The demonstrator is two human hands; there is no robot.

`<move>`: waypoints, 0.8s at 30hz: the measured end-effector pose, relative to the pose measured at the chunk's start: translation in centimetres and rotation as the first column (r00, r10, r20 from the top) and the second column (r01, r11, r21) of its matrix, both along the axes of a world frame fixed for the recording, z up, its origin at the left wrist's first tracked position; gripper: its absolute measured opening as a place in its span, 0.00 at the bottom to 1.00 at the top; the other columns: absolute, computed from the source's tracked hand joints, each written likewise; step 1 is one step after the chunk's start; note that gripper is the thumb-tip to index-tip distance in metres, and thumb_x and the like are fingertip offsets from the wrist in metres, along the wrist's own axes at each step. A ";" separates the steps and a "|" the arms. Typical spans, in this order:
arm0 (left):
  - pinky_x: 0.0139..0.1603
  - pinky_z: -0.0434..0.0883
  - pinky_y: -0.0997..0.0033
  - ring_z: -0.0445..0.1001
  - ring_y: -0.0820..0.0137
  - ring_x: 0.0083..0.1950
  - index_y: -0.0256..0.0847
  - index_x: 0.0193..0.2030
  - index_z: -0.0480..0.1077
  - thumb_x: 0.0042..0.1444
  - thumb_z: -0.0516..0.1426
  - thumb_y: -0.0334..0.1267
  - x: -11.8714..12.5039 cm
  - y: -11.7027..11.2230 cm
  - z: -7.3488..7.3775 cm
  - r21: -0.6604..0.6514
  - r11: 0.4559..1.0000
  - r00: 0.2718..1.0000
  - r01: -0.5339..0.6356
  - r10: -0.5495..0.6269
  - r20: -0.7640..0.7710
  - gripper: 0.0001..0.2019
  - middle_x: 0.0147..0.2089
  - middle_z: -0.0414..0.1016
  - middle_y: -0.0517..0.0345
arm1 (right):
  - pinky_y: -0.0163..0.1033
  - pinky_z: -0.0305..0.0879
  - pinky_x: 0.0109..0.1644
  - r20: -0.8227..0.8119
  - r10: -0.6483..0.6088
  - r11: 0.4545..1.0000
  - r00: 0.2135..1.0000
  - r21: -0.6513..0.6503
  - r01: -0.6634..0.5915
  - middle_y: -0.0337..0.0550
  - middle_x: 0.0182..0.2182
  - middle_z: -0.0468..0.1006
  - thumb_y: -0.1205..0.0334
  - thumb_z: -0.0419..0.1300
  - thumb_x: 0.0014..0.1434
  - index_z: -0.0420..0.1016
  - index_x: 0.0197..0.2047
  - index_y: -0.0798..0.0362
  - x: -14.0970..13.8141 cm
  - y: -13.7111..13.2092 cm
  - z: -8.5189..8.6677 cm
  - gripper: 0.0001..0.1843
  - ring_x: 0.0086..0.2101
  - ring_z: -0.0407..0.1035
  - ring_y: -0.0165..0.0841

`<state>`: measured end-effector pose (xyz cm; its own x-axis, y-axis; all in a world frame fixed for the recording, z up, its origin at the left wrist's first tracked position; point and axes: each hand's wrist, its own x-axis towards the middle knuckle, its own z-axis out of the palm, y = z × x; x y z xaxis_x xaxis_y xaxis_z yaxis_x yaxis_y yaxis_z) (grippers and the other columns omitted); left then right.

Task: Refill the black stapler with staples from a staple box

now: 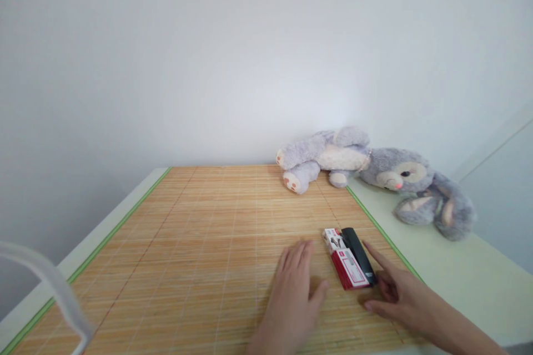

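In the lower middle of the frame, the left hand (293, 294) is lying flat on the woven bamboo mat with green edging (187, 244), with its fingers stretched out and grasping nothing. Its thumb is pointing toward the small red and white cardboard box (345, 260), which is lying just to the right of it on the mat. A slim black stapler (358, 255) is lying along the right side of this box, touching it. In the lower right of the frame, the right hand (395, 288) is resting loose beside these two things; its index finger is stretching along the right side of the stapler, and its thumb is lying just below the box, but it is not closing on anything. In the right middle of the frame, a grey and cream plush rabbit (375, 169) is lying on its side on the pale table (458, 272), partly over the far edge of the mat. A white curved strap (54, 283) is showing in the lower left corner.
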<state>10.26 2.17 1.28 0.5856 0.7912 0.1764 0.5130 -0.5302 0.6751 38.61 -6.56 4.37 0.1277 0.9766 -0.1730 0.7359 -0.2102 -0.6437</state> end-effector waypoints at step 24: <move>0.80 0.40 0.36 0.38 0.47 0.83 0.48 0.80 0.51 0.64 0.56 0.60 -12.7 -0.6 -1.0 0.299 0.843 0.801 -0.446 0.526 -0.286 0.41 0.83 0.45 0.53 | 0.73 0.40 0.75 0.523 -0.032 0.947 0.852 0.289 -0.142 0.45 0.79 0.48 0.42 0.52 0.72 0.44 0.81 0.45 -19.7 2.5 -4.8 0.42 0.76 0.36 0.57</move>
